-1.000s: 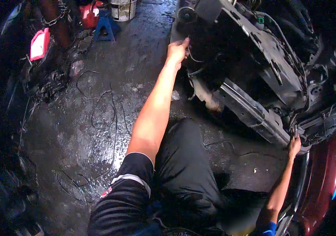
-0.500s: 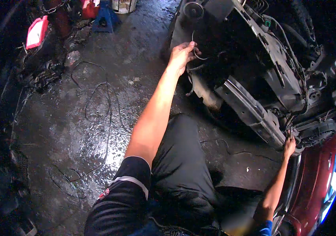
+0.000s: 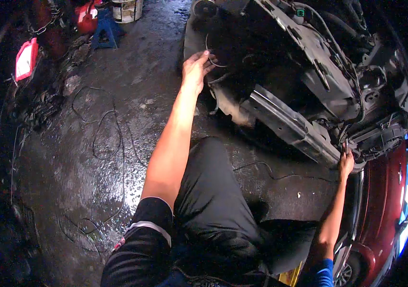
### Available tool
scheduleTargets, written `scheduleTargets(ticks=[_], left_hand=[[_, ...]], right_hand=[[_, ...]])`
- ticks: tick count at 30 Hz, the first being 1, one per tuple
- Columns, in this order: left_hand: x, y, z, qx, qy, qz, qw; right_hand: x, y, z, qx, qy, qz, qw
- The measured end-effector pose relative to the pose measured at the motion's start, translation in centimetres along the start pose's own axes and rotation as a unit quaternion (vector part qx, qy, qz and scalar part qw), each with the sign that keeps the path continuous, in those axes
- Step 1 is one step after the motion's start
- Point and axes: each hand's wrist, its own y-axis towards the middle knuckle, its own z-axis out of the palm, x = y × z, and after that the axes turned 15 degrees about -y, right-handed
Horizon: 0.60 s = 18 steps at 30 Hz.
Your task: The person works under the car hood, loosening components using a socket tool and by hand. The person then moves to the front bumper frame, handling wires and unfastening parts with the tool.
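Observation:
My left hand (image 3: 197,69) is stretched out over the dark front section of a stripped car body (image 3: 304,126). Its thumb and fingers pinch a thin, curved, wire-like piece (image 3: 219,65), which arcs above and below the fingertips. My right hand (image 3: 346,163) is at the far end of a grey metal beam (image 3: 285,117) on the car body. The fingers are closed round a short silver metal piece (image 3: 346,145) pointing up; its kind is too small to make out. A black plastic part (image 3: 381,143) sits just beyond that hand.
A thin cable (image 3: 119,131) lies looped on the wet dark floor (image 3: 161,62). Behind are a blue jack stand (image 3: 105,31), a bucket (image 3: 127,10) and a lit red-framed panel (image 3: 26,60). A dark red car (image 3: 381,205) stands close on the right.
The whole scene has slid left in the picture as my view turned. Both hands keep their grips and stay at nearly the same places on the car body.

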Motion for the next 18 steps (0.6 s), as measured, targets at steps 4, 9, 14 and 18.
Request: scheduleTargets(ticks=[4, 9, 14, 18], left_hand=[[0.1, -0.2, -0.5, -0.019, 0.005, 0.028, 0.999], [1.4, -0.7, -0.6, -0.011, -0.004, 0.057, 0.998], [1.5, -1.3, -0.3, -0.026, -0.032, 0.068, 0.997], [0.9, -1.6, 0.1, -0.033, -0.038, 0.056, 0.997]], right_hand=[[2.2, -0.5, -0.7, 0.017, 0.015, -0.012, 1.0], [1.7, -0.8, -0.7, -0.004, 0.024, -0.026, 0.999], [2.9, -0.5, -1.1, 0.042, 0.01, 0.018, 0.999], [2.5, -0.3, -1.0, 0.044, 0.0, 0.025, 0.999]])
